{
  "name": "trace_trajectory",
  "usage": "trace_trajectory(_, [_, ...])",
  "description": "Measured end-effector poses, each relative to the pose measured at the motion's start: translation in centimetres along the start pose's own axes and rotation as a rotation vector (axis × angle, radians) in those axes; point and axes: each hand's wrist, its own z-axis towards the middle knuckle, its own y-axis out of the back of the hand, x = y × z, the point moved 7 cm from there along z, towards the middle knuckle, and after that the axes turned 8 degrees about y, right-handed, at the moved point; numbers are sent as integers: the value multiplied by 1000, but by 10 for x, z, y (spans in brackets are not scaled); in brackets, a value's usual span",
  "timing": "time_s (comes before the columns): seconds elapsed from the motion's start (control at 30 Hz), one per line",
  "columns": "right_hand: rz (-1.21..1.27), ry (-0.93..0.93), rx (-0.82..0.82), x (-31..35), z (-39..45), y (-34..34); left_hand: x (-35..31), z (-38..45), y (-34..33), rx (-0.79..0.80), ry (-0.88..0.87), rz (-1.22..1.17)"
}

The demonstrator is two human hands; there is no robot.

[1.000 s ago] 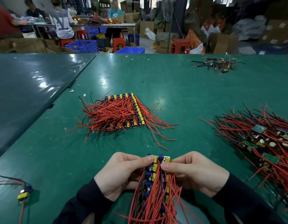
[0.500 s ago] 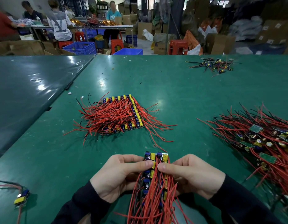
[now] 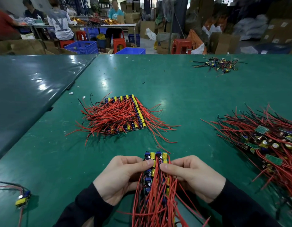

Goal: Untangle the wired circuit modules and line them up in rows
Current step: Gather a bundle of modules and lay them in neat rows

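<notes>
hands: left hand (image 3: 121, 176) and right hand (image 3: 193, 176) both pinch one module row (image 3: 156, 163), near edge of table (image 3: 43, 153) | piles: 3 – arranged stack (image 3: 119, 114) centre, tangled heap (image 3: 263, 141) right, small, blurry far pile (image 3: 219, 64) | loose module (image 3: 22, 199): 1, left

Tangled pile (image 3: 269, 145) and held bundle (image 3: 156, 194) run off frame

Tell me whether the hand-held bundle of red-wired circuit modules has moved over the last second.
Yes. The bundle of red-wired circuit modules has edged away from the person, toward the square block of lined-up modules; the gap between them is narrower.
</notes>
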Motion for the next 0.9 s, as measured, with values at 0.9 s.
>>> trace_trajectory(0.9, [148,-32,-92,-6,4,1,-5,1,-2,-17,-145,-87])
